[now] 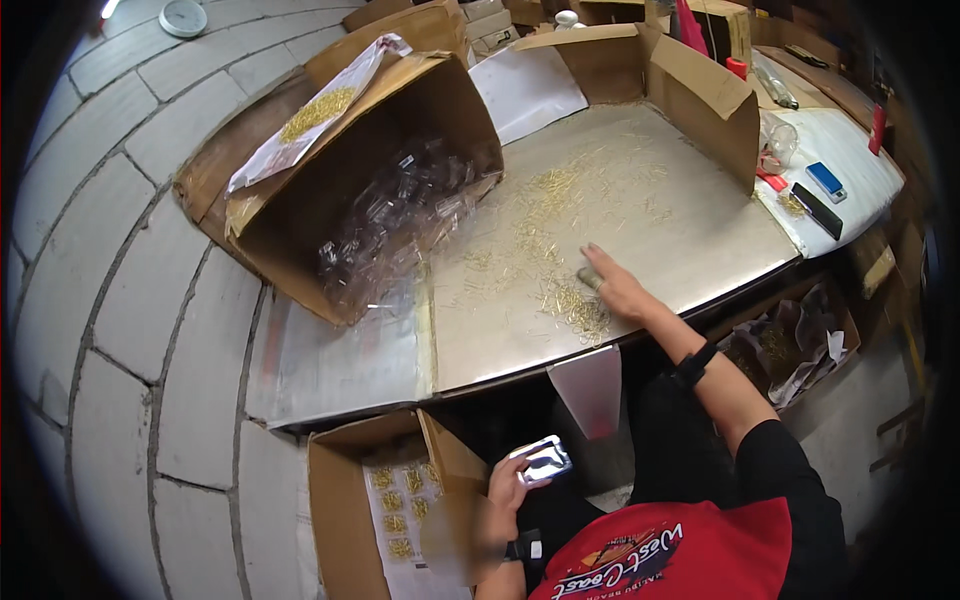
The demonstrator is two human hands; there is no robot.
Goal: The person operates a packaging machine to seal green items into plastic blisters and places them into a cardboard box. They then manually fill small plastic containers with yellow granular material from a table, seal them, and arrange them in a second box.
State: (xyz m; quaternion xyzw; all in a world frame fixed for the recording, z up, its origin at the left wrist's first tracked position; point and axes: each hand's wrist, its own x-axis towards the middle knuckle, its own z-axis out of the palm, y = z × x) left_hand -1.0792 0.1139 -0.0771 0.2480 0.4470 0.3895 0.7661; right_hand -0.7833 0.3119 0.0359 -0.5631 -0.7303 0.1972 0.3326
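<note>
My right hand (622, 292) is low over the metal tabletop, fingers reaching toward the upper left. A small greyish-green piece (590, 278) shows at its fingers; whether it is a finger covering or a loose thing I cannot make out. Beside and below that hand lies a dense heap of small gold wire pieces (575, 305), like pins or clips, too small to name surely. My left hand (506, 488), down near my lap, grips a shiny silver pouch (542, 461) by its left side. Its fingers are wrapped over the pouch's edge.
A tilted carton (470, 110) of clear plastic pieces (400, 205) stands left on the table. Cardboard walls (705, 85) edge the far side. A translucent chute (590, 390) hangs at the front edge. An open box (345, 500) with gold packets sits lower left; a blue device (826, 180) lies right.
</note>
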